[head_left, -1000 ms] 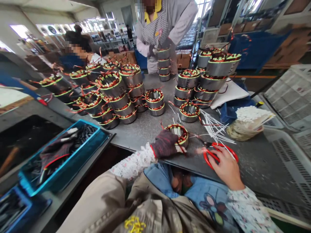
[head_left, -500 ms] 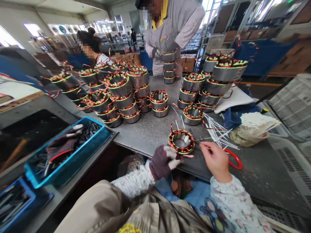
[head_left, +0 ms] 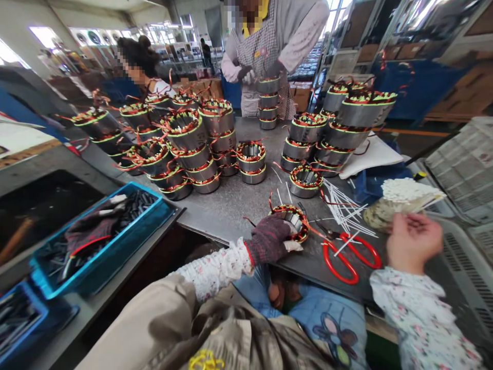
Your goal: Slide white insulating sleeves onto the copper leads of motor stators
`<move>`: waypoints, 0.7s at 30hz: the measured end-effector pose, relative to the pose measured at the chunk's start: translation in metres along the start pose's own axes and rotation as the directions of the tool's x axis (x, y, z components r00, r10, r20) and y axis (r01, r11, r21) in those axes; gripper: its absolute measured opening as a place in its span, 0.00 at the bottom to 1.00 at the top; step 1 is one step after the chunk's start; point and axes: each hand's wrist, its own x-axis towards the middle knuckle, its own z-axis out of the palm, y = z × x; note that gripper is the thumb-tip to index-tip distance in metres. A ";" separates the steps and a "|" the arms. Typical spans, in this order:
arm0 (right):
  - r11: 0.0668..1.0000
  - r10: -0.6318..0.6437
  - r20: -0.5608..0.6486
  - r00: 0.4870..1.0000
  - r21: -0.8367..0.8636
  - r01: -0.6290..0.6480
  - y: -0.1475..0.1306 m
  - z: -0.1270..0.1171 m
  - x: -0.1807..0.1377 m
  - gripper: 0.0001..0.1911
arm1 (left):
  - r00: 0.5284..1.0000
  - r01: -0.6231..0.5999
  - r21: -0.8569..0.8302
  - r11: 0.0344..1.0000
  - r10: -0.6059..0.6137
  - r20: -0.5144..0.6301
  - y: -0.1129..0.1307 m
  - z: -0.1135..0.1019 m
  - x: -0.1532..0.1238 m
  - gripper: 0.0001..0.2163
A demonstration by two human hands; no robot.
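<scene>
Watching from my distant seat, I go from left to right. The left hand [head_left: 271,237], in a dark knit glove, has moved up over the near left side of the wound ring [head_left: 304,226]; half a second ago it sat lower, at the near rim. The ring keeps its place near the edge of the table [head_left: 239,205]. Right of it, the red-handled scissors [head_left: 358,239] now lie uncovered, where the right hand hid most of them before. That bare right hand [head_left: 415,240] has left the ring's right side and come to the tub [head_left: 375,216] of white tubes [head_left: 402,190], its fingers bunched narrow.

Again from the left, the glove hides the ring's near left rim; its fingers bend over it, but I cannot tell how firmly they grip. The scissors' blade tips are hard to make out. A loose tube [head_left: 346,244] lies across the handles. The right hand blocks part of the tub, and I cannot tell whether its fingertips hold anything. Across the table, the co-worker [head_left: 265,49] is cut off at the top.
</scene>
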 end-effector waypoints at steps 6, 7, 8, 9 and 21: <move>0.951 -0.075 0.137 0.988 -0.288 0.112 -0.011 -0.001 0.036 0.08 | 0.983 -0.128 0.047 0.991 0.133 -0.123 0.010 0.012 -0.006 0.11; 0.939 -0.083 0.139 0.987 -0.320 0.124 -0.011 -0.002 0.036 0.06 | 0.978 -0.141 0.080 0.987 0.152 -0.144 0.010 0.012 -0.005 0.11; 0.927 -0.097 0.139 0.986 -0.349 0.140 -0.010 -0.003 0.036 0.04 | 0.972 -0.153 0.098 0.983 0.168 -0.166 0.009 0.012 -0.005 0.10; 0.914 -0.105 0.135 0.985 -0.376 0.149 -0.008 -0.006 0.037 0.04 | 0.966 -0.163 0.093 0.982 0.178 -0.188 0.006 0.012 -0.003 0.09; 0.935 -0.351 0.214 0.911 0.041 0.351 -0.054 -0.045 -0.069 0.14 | 0.968 -0.075 0.108 0.991 0.099 -0.230 0.011 0.015 0.002 0.10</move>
